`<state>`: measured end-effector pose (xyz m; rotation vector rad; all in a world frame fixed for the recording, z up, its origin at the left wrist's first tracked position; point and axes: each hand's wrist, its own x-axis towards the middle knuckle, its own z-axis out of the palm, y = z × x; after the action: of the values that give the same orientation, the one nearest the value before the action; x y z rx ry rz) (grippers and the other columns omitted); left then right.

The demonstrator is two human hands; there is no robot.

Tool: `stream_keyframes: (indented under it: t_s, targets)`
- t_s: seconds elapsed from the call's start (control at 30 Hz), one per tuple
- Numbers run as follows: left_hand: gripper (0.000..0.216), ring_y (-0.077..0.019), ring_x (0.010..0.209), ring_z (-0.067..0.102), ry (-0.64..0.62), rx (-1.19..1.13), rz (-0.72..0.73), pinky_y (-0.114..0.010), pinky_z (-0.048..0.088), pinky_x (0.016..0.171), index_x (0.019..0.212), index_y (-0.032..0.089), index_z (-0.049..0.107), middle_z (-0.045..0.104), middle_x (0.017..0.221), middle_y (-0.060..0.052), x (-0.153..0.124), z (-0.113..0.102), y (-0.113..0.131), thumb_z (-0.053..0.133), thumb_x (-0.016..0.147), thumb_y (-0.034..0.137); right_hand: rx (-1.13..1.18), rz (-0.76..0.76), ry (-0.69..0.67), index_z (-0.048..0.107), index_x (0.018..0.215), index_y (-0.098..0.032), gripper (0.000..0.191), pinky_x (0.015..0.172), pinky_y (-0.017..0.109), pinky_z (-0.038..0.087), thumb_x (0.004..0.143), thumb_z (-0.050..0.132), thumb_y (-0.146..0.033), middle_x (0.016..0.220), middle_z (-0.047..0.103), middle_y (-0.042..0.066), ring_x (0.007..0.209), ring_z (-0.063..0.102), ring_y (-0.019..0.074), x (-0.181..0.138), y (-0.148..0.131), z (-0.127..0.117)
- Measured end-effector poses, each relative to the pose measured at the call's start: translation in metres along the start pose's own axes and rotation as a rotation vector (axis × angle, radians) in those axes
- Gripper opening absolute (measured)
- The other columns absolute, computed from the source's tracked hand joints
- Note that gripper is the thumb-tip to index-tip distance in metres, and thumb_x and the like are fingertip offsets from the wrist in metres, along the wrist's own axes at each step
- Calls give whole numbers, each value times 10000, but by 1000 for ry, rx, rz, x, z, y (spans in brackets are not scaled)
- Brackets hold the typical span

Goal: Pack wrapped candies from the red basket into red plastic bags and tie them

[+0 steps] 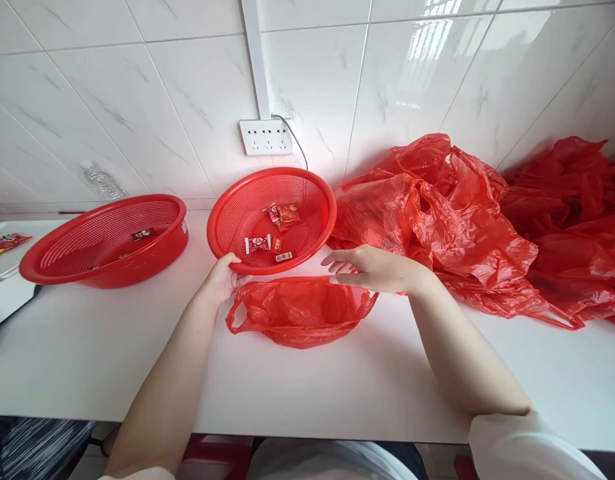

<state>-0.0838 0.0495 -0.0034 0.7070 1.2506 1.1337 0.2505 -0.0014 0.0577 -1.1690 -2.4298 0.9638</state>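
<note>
In the head view a round red plastic basket (272,183) leans slightly toward me. Several small wrapped sweets (258,244) lie inside it. My left hand (221,280) is closed on its near left rim, thumb on top and fingers partly hidden below. Directly in front of the basket a red plastic bag (300,313) lies on the table with its mouth spread open. Over the right side of that bag hovers my right hand (370,268), fingers apart and pointing left, with nothing seen in it.
A second red basket (137,263) with a few sweets stands left, beside a white tray (32,230) carrying a colourful packet. Piles of red plastic bags (452,213) cover the right. A power strip (266,137) and cable are on the tiled wall; a clear bottle (102,180) stands behind.
</note>
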Motion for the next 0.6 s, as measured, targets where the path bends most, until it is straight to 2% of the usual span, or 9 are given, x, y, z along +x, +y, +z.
stream_keyframes:
  t_s: [0.13,0.33,0.47,0.6]
  targets:
    - [194,-140,651,666,15,-29,70,-224,586,611,874,137,614,707,787,-46,-7,0,-8,545,693,153,-3,1,-42,606,1231,-197,368,807,313,538,900,566,-352,1130,702,90,1003,674,225,-1,-3,0]
    - [208,-200,885,684,-53,-60,251,-315,610,740,912,145,638,717,963,-60,-18,12,-10,561,724,189,-33,-99,-17,612,1200,-174,323,800,297,529,913,549,-307,1082,714,93,946,686,199,4,-4,7]
    - [256,-253,983,670,-118,-17,322,-389,608,792,972,154,640,704,1031,-70,-36,23,-6,579,729,204,-63,-227,86,624,1160,-184,264,792,285,522,917,529,-230,1048,714,67,890,682,168,7,-6,10]
    - [256,-277,1000,663,-135,89,312,-438,608,785,990,155,629,691,1054,-75,-54,32,-5,607,744,222,-73,-393,228,643,1081,-185,206,824,282,514,939,497,-216,1007,701,45,877,658,147,12,-11,15]
